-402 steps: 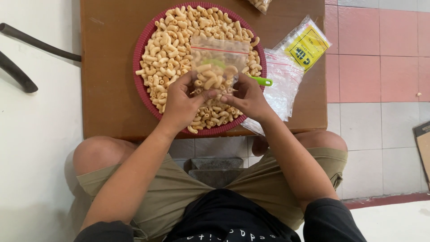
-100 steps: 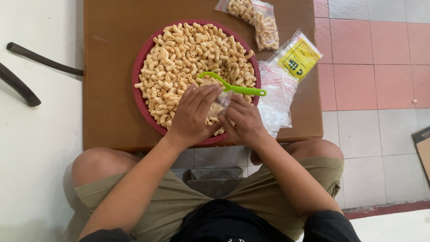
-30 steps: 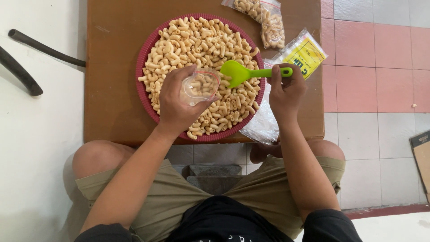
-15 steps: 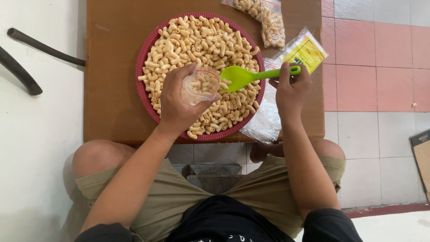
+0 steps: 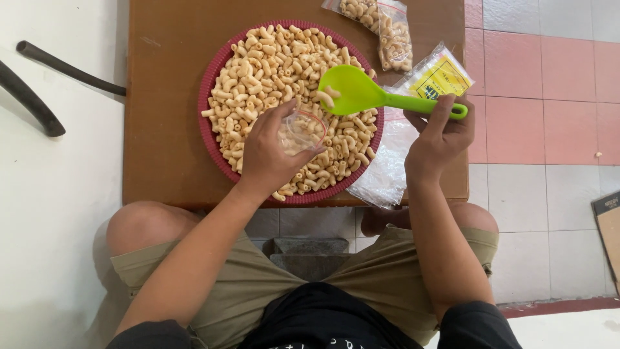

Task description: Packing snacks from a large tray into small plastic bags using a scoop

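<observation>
Two bare hands at work over round red tray (image 5: 208, 139) heaped with pale macaroni-shaped snacks (image 5: 271, 71), centre of brown counter (image 5: 165, 97). Left hand (image 5: 274, 155) clamped around small clear plastic bag (image 5: 302, 131), mouth held open above near part of tray. Right hand (image 5: 442, 136) closed on handle of green plastic spoon (image 5: 361, 92); spoon bowl, one piece in it, hovers just right of bag. Filled snack bags (image 5: 387, 29) at far right edge; stack of empty bags (image 5: 394, 161) beside right hand.
</observation>
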